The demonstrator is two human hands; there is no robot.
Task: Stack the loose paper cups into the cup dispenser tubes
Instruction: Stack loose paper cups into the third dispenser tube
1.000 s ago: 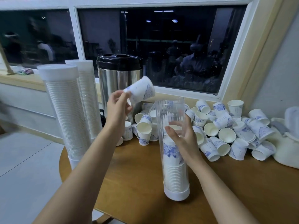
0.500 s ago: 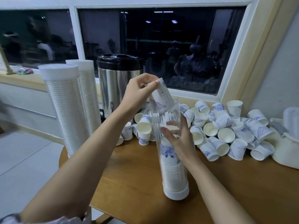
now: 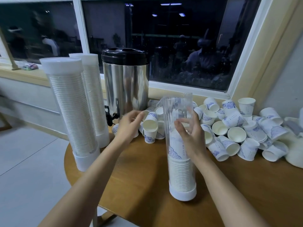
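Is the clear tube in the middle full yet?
Partly full: the clear tube holds stacked cups to about halfway; its upper part is empty.

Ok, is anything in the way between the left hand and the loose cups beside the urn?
Nothing visible. The left hand is empty and close to the nearest loose cups, with a clear gap between them. The clear tube, held by the right hand, stands to the right of that path.

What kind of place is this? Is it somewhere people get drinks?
Probably a self-serve drinks corner, maybe in an office or canteen. A steel drink urn with a tap stands by the window, tall dispenser tubes are packed with paper cups, and loose paper cups are heaped on the wooden table.
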